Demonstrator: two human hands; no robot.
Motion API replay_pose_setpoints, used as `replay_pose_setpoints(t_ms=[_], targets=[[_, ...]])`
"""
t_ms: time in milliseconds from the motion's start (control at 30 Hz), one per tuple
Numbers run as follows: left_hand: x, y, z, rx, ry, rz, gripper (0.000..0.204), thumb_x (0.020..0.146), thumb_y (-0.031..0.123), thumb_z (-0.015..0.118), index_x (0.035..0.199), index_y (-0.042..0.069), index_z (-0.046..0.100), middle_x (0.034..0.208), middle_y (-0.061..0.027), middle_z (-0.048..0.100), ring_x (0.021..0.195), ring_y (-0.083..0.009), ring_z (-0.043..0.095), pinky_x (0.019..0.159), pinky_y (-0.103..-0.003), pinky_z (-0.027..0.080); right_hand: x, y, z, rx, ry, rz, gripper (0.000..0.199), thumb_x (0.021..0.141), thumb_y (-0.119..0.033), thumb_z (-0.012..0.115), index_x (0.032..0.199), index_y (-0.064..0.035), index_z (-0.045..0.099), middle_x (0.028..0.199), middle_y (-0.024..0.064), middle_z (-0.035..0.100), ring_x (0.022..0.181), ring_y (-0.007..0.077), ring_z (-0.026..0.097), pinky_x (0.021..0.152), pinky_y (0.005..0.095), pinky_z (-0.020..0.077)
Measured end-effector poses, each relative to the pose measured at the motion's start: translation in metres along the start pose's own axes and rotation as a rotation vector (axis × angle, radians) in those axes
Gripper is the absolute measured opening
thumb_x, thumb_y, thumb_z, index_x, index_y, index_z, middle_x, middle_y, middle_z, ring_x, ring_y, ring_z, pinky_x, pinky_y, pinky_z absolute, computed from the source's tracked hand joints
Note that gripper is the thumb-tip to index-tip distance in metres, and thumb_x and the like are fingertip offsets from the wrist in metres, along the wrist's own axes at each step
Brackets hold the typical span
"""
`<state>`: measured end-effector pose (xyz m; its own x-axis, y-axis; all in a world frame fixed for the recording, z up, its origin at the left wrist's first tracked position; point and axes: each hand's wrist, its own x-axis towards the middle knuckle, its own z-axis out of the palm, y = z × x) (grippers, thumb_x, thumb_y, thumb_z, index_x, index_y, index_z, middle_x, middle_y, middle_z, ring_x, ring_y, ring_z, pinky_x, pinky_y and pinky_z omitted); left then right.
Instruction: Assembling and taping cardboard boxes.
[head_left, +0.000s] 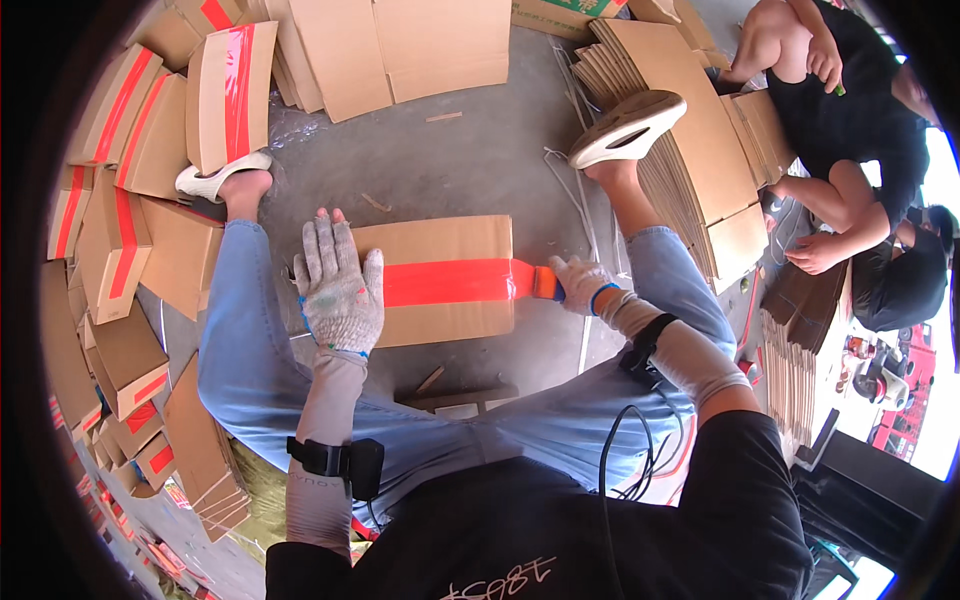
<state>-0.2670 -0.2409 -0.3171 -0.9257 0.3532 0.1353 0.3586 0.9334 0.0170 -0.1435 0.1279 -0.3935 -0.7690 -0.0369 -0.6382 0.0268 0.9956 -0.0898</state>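
A brown cardboard box [440, 325] lies on the floor between my legs. A wide strip of red tape [445, 282] runs along its middle from left to right. My left hand [340, 285], in a pale knitted glove, rests flat at the box's left end with its fingers stretched out. Beyond the right end, my gloved right hand [583, 285] is closed round an orange tape dispenser [546, 284], most of which the fingers hide. The tape stretches from the box's top to this dispenser.
Taped boxes [232, 95] crowd the left side. Flattened cardboard [690, 130] is stacked beyond my right foot, and tall cardboard sheets [400, 50] stand at the far side. Another person [840, 110] crouches at the far right. Loose straps [583, 200] lie on the grey floor.
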Motion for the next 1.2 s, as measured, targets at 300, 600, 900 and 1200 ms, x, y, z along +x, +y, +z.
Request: replay_pose_setpoints(t_ms=[300, 600, 900, 1200], targets=[[0.008, -0.006, -0.012, 0.093, 0.030, -0.041, 0.071, 0.104, 0.040, 0.045, 0.158, -0.001, 0.027, 0.165, -0.0201, 0.026, 0.152, -0.0373, 0.025, 0.119, -0.055, 0.025, 0.099, -0.114, -0.060, -0.258, -0.227, 0.063, 0.066, 0.075, -0.047, 0.081, 0.126, -0.0115, 0.058, 0.116, 0.0233, 0.070, 0.107, 0.0401, 0.070, 0.089, 0.0484, 0.0561], [-0.022, -0.027, -0.015, -0.646, 0.142, -0.193, 0.079, 0.095, 0.033, 0.064, 0.158, 0.002, 0.029, 0.162, -0.0252, 0.030, 0.151, -0.0373, 0.028, 0.121, -0.049, 0.026, 0.053, -0.068, -0.021, 0.347, -0.103, 0.093, 0.073, 0.073, -0.049, 0.082, 0.127, -0.0073, 0.055, 0.111, 0.0252, 0.071, 0.107, 0.0415, 0.069, 0.090, 0.0460, 0.0561], [-0.054, -0.064, -0.063, -1.660, -0.301, -0.574, 0.092, 0.082, 0.021, 0.082, 0.157, 0.005, 0.032, 0.157, -0.0176, 0.039, 0.146, -0.0311, 0.038, 0.121, -0.041, 0.030, -0.080, -0.143, -0.090, 0.859, 0.764, 0.372, 0.071, 0.071, -0.031, 0.084, 0.126, -0.0058, 0.047, 0.109, 0.0237, 0.069, 0.105, 0.0420, 0.068, 0.091, 0.0473, 0.0534], [0.072, -0.178, -0.230, -1.262, 0.856, -0.218, 0.093, 0.083, 0.011, 0.078, 0.160, 0.010, 0.026, 0.161, -0.0190, 0.033, 0.151, -0.0292, 0.029, 0.120, -0.042, 0.030, -0.108, -0.208, -0.392, 0.642, 1.455, -0.053, 0.076, 0.075, -0.032, 0.086, 0.135, -0.0058, 0.047, 0.119, 0.0221, 0.068, 0.110, 0.0380, 0.068, 0.089, 0.0450, 0.0542]])
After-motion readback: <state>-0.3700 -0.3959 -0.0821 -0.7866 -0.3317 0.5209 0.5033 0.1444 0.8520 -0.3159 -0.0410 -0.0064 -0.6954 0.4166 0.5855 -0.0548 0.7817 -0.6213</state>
